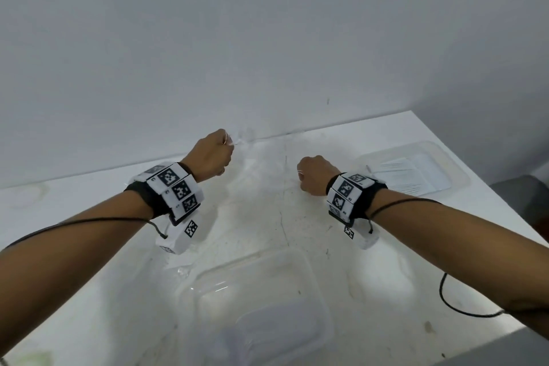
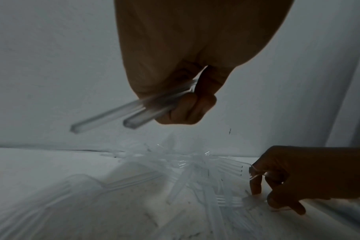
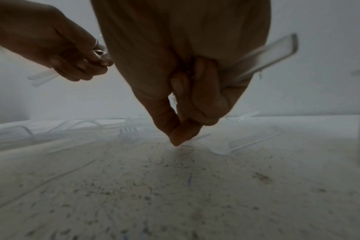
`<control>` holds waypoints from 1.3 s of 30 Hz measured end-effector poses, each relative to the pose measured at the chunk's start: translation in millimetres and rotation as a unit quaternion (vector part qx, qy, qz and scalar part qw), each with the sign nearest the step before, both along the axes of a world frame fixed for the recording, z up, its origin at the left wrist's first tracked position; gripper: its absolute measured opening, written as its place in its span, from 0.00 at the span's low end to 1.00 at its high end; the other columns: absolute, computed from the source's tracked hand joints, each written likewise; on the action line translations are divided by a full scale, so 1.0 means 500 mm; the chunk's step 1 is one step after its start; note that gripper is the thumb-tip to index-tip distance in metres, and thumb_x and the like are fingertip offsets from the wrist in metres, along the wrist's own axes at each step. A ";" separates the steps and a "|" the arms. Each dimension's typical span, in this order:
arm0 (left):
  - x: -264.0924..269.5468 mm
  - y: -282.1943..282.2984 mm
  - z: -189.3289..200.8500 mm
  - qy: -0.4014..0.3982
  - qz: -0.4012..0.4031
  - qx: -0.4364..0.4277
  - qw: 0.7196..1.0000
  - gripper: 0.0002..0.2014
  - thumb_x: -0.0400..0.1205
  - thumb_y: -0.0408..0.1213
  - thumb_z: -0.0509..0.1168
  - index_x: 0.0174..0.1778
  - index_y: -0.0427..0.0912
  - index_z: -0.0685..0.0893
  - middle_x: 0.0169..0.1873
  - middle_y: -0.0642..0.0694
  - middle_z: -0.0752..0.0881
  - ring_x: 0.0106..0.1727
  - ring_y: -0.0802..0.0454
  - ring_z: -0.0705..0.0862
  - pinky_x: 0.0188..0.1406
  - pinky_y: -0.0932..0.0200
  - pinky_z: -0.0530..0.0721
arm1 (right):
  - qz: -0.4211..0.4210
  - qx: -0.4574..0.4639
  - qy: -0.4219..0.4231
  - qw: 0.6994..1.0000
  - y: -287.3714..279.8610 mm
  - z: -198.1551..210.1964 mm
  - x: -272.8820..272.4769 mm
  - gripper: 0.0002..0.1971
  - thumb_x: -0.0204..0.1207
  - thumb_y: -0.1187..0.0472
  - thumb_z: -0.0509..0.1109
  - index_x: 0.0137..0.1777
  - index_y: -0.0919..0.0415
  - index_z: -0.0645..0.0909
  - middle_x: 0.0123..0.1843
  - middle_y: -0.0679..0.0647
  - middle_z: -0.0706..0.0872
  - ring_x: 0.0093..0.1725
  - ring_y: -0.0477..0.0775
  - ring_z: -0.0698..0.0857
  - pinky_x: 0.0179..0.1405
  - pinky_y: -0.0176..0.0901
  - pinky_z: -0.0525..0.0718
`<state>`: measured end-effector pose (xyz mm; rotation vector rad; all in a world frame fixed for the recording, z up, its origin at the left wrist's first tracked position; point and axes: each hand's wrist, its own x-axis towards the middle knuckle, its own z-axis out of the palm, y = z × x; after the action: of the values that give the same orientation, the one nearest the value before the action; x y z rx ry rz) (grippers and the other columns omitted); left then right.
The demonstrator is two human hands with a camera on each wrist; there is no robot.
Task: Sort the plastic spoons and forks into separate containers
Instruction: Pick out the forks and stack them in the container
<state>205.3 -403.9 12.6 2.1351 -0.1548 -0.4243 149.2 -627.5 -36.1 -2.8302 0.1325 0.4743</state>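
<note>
A bare recording corner rather than a home: a scuffed, speckled white tabletop (image 1: 267, 217) pushed against a plain white wall (image 1: 237, 38), with marker-tagged wristbands (image 1: 175, 190) and trailing cables (image 1: 457, 303).

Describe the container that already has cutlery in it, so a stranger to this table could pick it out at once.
Start at the white table against the wall and go to its far right corner. There, just beyond the right hand, lies a shallow clear plastic container with pale cutlery lying flat inside. The other clear container, at the near edge between the forearms, appears to hold none.
</note>
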 end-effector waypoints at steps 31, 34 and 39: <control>-0.042 -0.207 -0.080 -0.219 -0.377 0.351 0.828 0.17 0.81 0.31 0.60 0.65 0.44 0.81 0.61 0.44 0.76 0.60 0.42 0.80 0.55 0.52 0.80 | -0.246 0.298 -0.137 0.912 -0.123 0.052 -0.128 0.08 0.80 0.68 0.53 0.48 0.59 0.73 0.41 0.52 0.77 0.34 0.52 0.76 0.27 0.40 0.75; -0.040 -0.226 -0.099 -0.223 -0.384 0.391 0.806 0.20 0.78 0.29 0.61 0.67 0.42 0.78 0.62 0.42 0.76 0.60 0.40 0.79 0.54 0.48 0.82 | -0.253 0.261 -0.154 0.918 -0.141 0.043 -0.128 0.05 0.80 0.65 0.58 0.43 0.60 0.74 0.41 0.55 0.81 0.42 0.59 0.80 0.39 0.47 0.76; -0.041 -0.219 -0.115 -0.251 -0.346 0.376 0.822 0.14 0.81 0.31 0.58 0.61 0.39 0.80 0.59 0.41 0.80 0.61 0.41 0.76 0.53 0.48 0.80 | -0.277 0.263 -0.120 0.916 -0.145 0.048 -0.121 0.08 0.74 0.63 0.64 0.34 0.63 0.76 0.31 0.57 0.77 0.31 0.57 0.74 0.32 0.45 0.70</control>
<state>184.7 -513.3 -44.8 2.8956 -1.2846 -0.3420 88.9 -700.1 -12.3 -2.1612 0.6318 0.0194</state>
